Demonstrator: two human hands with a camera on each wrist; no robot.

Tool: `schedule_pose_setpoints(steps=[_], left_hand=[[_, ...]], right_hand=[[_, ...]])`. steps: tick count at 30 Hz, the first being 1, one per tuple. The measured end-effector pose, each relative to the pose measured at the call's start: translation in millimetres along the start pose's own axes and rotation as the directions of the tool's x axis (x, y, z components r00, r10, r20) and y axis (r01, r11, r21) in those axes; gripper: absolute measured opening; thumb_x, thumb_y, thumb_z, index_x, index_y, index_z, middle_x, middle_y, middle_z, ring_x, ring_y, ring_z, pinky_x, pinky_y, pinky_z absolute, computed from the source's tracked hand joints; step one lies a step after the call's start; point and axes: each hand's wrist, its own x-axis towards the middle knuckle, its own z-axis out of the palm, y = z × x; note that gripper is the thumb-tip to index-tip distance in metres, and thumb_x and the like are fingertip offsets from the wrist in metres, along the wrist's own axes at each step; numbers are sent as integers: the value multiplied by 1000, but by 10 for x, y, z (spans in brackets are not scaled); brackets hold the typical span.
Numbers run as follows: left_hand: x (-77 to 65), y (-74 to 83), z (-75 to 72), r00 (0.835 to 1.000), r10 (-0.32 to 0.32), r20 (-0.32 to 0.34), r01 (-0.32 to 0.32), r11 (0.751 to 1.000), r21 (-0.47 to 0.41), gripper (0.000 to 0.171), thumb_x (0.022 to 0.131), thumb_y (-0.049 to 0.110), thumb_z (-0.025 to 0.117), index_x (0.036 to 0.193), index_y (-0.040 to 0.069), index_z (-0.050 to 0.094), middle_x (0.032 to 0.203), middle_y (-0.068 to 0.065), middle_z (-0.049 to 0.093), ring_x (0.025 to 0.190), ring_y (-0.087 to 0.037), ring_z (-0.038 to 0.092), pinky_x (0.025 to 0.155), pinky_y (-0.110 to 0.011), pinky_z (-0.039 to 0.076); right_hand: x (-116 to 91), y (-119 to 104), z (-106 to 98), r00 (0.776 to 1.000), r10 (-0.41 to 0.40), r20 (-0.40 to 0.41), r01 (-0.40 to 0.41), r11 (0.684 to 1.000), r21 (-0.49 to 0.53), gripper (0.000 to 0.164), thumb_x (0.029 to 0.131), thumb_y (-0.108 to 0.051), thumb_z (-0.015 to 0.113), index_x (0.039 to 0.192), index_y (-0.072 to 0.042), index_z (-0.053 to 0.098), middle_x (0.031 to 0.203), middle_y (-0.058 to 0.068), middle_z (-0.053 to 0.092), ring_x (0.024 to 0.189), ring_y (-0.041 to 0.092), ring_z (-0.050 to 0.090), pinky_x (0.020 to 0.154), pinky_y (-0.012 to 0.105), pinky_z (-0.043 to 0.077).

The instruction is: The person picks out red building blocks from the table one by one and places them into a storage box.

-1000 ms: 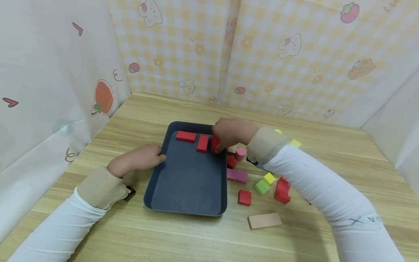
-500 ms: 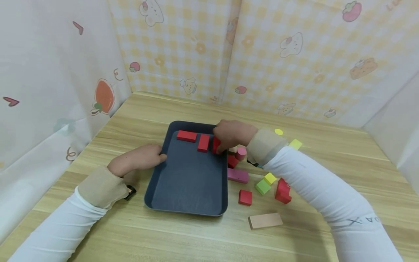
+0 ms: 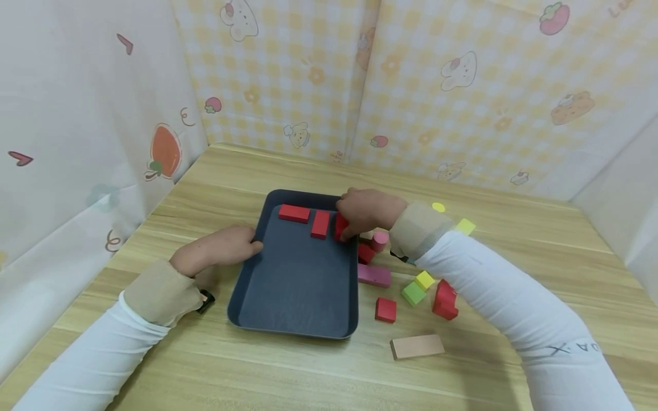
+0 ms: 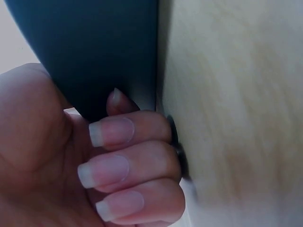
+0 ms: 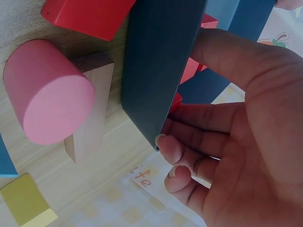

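My left hand (image 3: 221, 250) grips the left wall of a dark blue-grey tray (image 3: 295, 291); in the left wrist view its fingers (image 4: 135, 165) are curled beside the tray wall. Inside the tray's far right corner, my right hand (image 3: 372, 210) holds a red block (image 3: 341, 226) between thumb and fingers, the block mostly hidden by the hand. Two other red rectangular blocks lie at the tray's far end: one crosswise (image 3: 294, 213), another lengthwise (image 3: 320, 224). From the right wrist, the tray wall (image 5: 158, 52) shows close beside the fingers.
Right of the tray lie a pink cylinder (image 3: 380, 240), a purple block (image 3: 374, 275), a red cube (image 3: 385, 310), a green block (image 3: 413, 293), a yellow cube (image 3: 424, 279), a red notched block (image 3: 445, 300) and a plain wooden block (image 3: 417, 346). Patterned curtains stand behind the table.
Hardly anything differs. Both hands keep their places at the tray, and the whole view has shifted very slightly.
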Motion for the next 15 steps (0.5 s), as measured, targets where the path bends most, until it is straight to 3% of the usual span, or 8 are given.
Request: schedule_pose_setpoints(steps=[5, 12, 15], left_hand=[[-4, 3, -2, 1000, 1, 5, -1, 1000, -7, 26, 95, 21, 39, 82, 4, 54, 68, -5, 43, 61, -19, 43, 61, -32, 37], [-2, 0, 3, 1000, 8, -2, -8, 1000, 2, 26, 95, 20, 39, 79, 4, 54, 67, -5, 44, 61, -19, 44, 61, -32, 38], [-2, 0, 5, 1000, 10, -5, -10, 1000, 7, 26, 94, 20, 40, 78, 5, 53, 67, -5, 44, 61, -19, 45, 61, -32, 38]], right_hand=[[0, 7, 11, 1000, -2, -5, 2, 1000, -7, 42, 80, -49, 64, 95, -10, 59, 92, 4, 55, 87, 19, 46, 72, 32, 45], [-43, 38, -16, 999, 16, -35, -15, 1000, 22, 65, 77, -59, 62, 117, -8, 56, 98, 5, 53, 88, 19, 46, 74, 32, 46], [-69, 57, -39, 999, 20, -46, -19, 999, 26, 68, 77, -60, 60, 120, -8, 55, 100, 5, 53, 90, 18, 46, 76, 32, 46]])
